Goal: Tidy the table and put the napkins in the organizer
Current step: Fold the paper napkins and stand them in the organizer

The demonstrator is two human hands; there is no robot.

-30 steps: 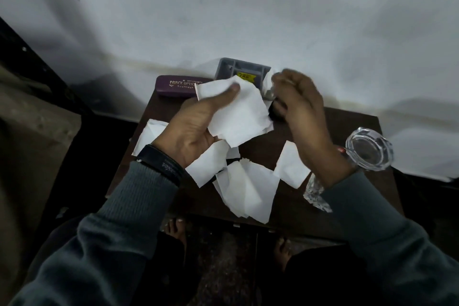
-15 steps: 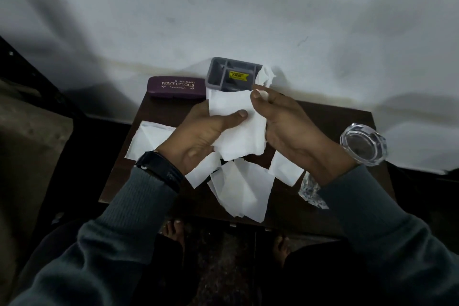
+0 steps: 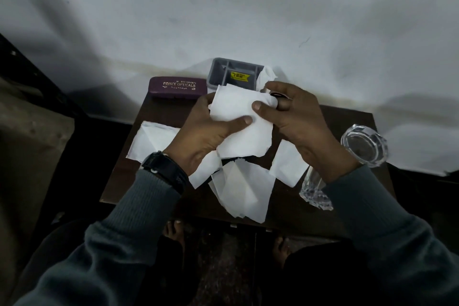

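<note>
— Where is the napkin point(image 3: 238, 117)?
— Just in front of the grey organizer point(image 3: 223, 74), held between both hands. The left hand point(image 3: 206, 131) grips its near side, thumb pressed on top. The right hand point(image 3: 298, 122) pinches its right edge.
— And the others?
— Loose napkins point(image 3: 246, 189) lie on the table point(image 3: 139, 169), nearer the person than the organizer. A crumpled napkin point(image 3: 267, 76) sticks up at its right end, and a purple spectacle case point(image 3: 177, 87) lies just left of it.

Dim, cool light; pale wall point(image 3: 248, 7) brightest, soft shadows across it. Dark corners, wide-angle bending at edges, mild softness.
</note>
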